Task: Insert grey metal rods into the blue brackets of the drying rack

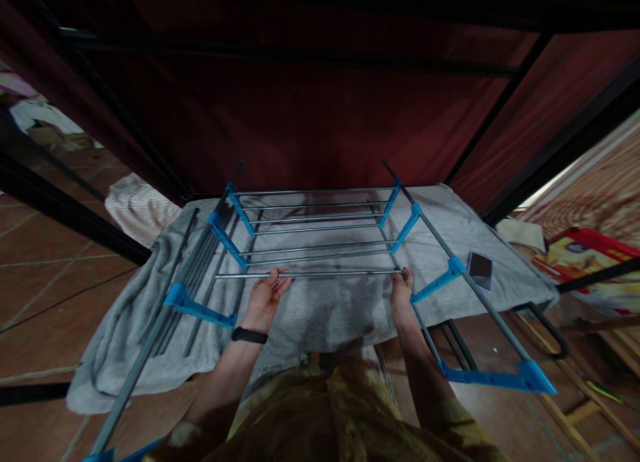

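Holding the nearest steel rod (325, 273) of the rack frame (227, 239) at both ends, the left hand (264, 301) cups it palm-up with its grip curled round it. The right hand (401, 290) has its grip closed on the far end, against the frame's blue bracket (435, 283). The frame lies on a grey blanket (125, 342), with spare rods (200, 275) just left of it and a phone (480, 270) just right; in my judgement the rod seats best kept level, both ends pressed home together.
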Motion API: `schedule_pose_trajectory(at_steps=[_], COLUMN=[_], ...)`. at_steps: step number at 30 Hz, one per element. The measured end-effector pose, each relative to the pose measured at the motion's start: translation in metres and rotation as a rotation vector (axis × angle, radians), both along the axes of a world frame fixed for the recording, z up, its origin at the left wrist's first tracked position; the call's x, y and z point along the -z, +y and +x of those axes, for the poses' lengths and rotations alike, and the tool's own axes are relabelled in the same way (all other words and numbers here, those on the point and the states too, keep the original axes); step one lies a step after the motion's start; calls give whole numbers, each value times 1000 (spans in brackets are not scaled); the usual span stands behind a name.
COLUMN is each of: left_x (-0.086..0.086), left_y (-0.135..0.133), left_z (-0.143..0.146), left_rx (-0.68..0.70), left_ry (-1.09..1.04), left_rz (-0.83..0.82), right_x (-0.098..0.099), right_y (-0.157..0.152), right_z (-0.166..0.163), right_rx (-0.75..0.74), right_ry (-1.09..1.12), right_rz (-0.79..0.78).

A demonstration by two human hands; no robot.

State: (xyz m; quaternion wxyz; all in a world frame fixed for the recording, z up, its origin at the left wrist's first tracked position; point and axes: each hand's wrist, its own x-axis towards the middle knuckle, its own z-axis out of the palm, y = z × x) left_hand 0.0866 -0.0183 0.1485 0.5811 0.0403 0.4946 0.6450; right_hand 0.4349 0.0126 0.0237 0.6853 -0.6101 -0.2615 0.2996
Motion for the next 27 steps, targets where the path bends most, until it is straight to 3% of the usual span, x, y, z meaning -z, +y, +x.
schedule_pose_trajectory(at_steps=[5,11,27], left_x=[9,15,43], left_y=[0,1,-5], left_z=[0,0,-25], left_rx=[2,33,-141], left_ry=[-31,-63,-37], left_rz=[-47,-125,-180], right_x=[4,-5,-18], right_y=[5,9,19], right_z=[5,14,10], right_rx=[68,45,46], right_ry=[215,460,465], right_rz=[26,108,73])
